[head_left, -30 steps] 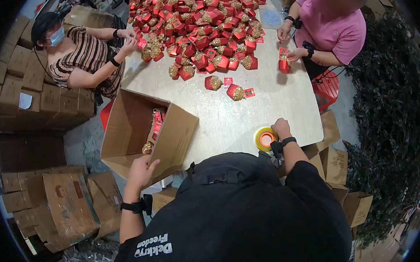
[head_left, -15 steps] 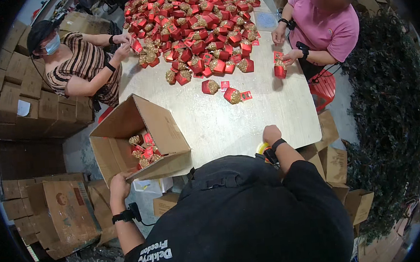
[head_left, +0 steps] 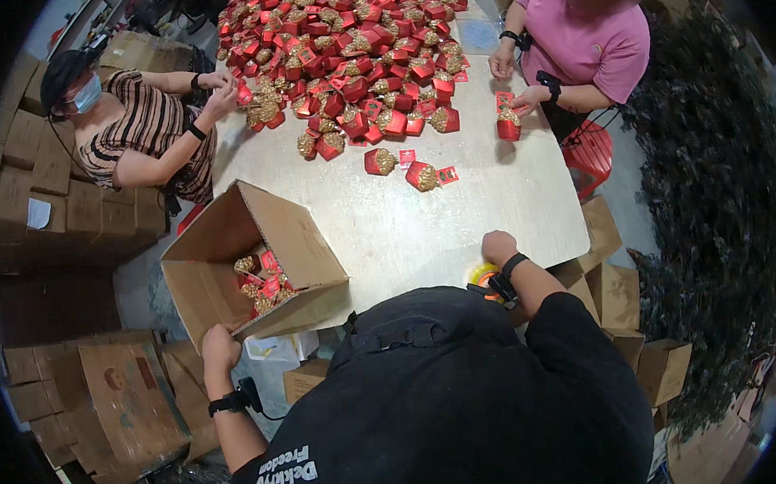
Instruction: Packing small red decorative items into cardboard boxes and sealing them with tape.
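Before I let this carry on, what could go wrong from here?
The cardboard box seems to overhang the table; if the left hand slips from its edge, it might tip and spill the red-and-gold pieces inside. The tape roll sits close to the table's near edge, by the right hand, and could get knocked off.

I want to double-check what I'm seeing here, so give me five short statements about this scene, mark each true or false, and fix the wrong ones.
1. The left hand touches the near edge of the cardboard box. True.
2. The cardboard box is closed. False: it is open, with red-and-gold pieces inside.
3. A large heap of similar pieces covers the table's far part. True.
4. The tape roll lies inside the box. False: it is by the right hand.
5. The co-worker in pink holds a red-and-gold piece. True.
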Available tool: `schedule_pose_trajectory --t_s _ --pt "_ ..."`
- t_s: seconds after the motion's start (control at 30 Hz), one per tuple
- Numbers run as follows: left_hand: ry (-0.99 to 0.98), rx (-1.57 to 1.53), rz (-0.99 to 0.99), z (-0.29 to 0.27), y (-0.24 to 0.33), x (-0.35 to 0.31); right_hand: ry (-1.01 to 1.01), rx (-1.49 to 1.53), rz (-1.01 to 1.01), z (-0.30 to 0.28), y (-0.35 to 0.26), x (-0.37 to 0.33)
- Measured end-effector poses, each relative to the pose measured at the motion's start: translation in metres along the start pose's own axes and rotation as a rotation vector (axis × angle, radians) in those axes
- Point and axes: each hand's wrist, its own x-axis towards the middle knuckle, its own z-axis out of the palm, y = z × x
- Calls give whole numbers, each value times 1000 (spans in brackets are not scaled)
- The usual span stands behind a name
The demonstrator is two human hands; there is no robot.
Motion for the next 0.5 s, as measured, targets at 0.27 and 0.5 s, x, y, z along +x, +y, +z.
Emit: schedule_pose_trajectory --t_s 0.27,0.5 --pt "-4 -33 9 2 -3 5 113 -36 -38 12 -4 -3" --pt "-12 13 4 -7 2 3 219 -67 -112 26 -2 -4"
